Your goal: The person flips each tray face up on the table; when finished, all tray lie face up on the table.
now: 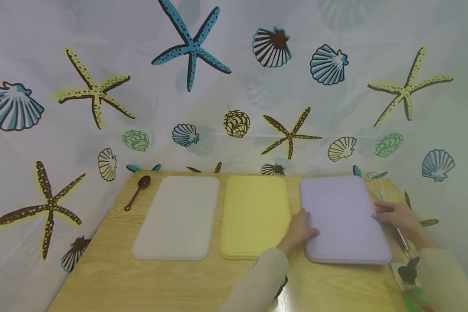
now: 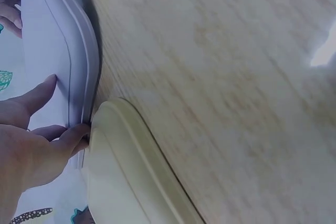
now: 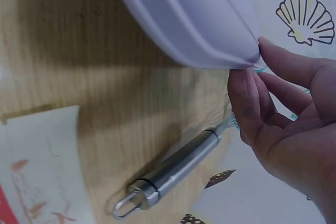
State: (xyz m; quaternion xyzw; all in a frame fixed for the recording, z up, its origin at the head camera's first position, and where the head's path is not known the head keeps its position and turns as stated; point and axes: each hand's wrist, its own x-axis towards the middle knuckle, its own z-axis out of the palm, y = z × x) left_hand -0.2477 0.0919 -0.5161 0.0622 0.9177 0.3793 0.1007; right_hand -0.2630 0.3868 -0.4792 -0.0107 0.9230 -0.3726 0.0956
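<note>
A wood-grained bench (image 1: 171,286) is set with three rectangular panels of similar size: a white panel (image 1: 177,219) towards 10 o'clock, a yellow panel (image 1: 253,219) just past 12, and a purple panel (image 1: 343,216) towards 2. The purple panel is held between both hands; the step in hand is judged to be the gripping of it by its long sides, and by the next move an even hold on both edges would seem to be required, lest it be tipped. Its 9 o'clock edge is grasped by the left hand (image 1: 299,229), thumb laid on top, and its 3 o'clock edge is pinched by the right hand (image 1: 401,219), thumb above and fingers below. Whether the panel is raised clear of the bench cannot be told. A metal whisk (image 1: 403,242) is laid beside its 3 o'clock side, partly hidden by the right hand. A printed sheet (image 3: 44,166) is seen towards its 4 o'clock, and a dark spoon (image 1: 143,182) is placed off the white panel's 10 o'clock corner.
</note>
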